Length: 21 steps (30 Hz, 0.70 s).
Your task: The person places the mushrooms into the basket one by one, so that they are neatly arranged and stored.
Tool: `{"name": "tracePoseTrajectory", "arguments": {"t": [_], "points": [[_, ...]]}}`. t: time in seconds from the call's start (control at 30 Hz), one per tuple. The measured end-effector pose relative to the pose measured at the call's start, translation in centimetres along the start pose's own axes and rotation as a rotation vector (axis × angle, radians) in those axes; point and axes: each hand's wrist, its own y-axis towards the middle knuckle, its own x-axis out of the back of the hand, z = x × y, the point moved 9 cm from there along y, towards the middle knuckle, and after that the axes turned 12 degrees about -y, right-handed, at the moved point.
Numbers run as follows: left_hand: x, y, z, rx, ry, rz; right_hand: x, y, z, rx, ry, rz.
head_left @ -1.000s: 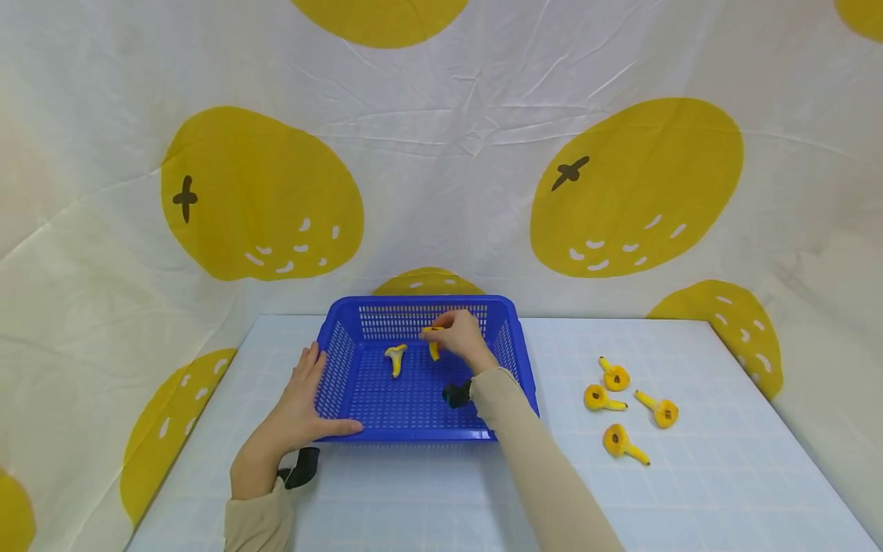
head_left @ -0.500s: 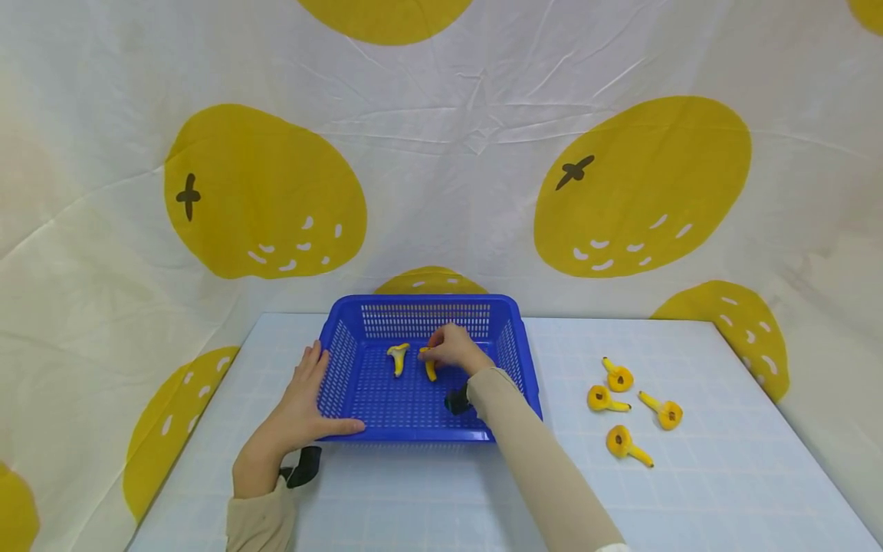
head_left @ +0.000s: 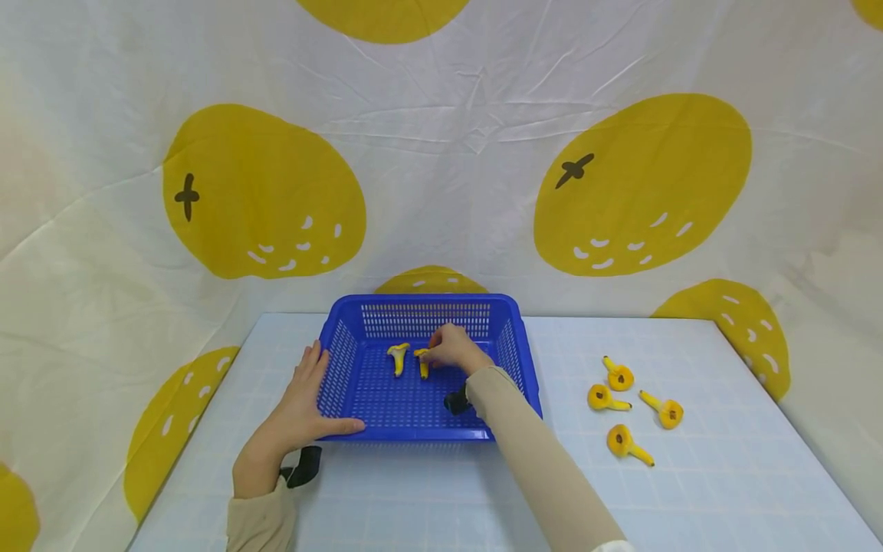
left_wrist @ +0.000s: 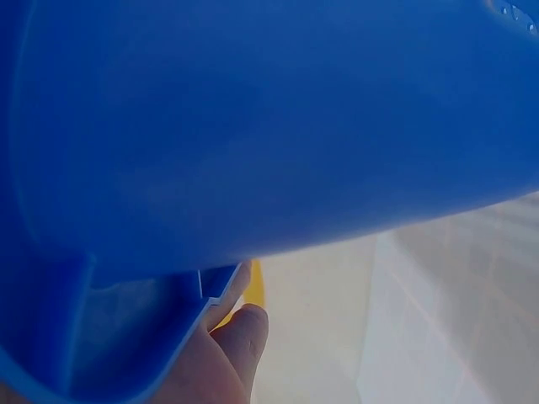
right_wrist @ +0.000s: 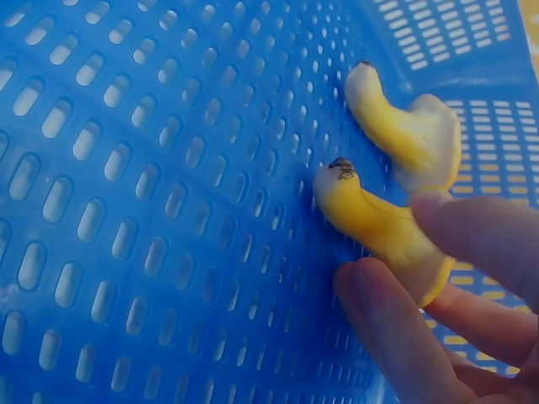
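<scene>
A blue perforated plastic basket (head_left: 421,435) stands on the table. My left hand (head_left: 298,406) rests against its left side with the fingers extended, its thumb lying along the front rim. Inside the basket, my right hand (head_left: 454,348) pinches the cap of a yellow mushroom (head_left: 424,366) between thumb and fingers. In the right wrist view this mushroom (right_wrist: 370,223) has its dark-tipped stem against the perforated floor. Another yellow mushroom (head_left: 398,359) lies just to its left in the basket, apart from my fingers. In the left wrist view the basket wall (left_wrist: 253,126) hides most of the left hand.
Several more yellow mushrooms (head_left: 600,398) lie loose on the table to the right of the basket. The table (head_left: 724,483) has a pale checked cover. A white curtain (head_left: 441,176) with big yellow fruit prints hangs behind it.
My right hand has lowered the mushroom to the basket floor, and its stem has swung slightly left, beside the other mushroom. The left hand stays on the basket.
</scene>
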Motion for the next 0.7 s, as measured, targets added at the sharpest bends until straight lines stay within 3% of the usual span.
{"name": "tracePoseTrajectory", "arguments": {"t": [0.27,0.53,0.7], "points": [[-0.1,0.1,-0.1,-0.001,-0.001,0.003,-0.1,0.4,-0.2,-0.002,-0.015,-0.016],[-0.1,0.0,0.1,0.013,-0.004,-0.001,0.9,0.6,0.1,0.024,-0.062,-0.120],[0.0,0.0,0.2,0.016,-0.003,-0.002,0.9,0.7,-0.2,-0.008,-0.078,-0.112]]}}
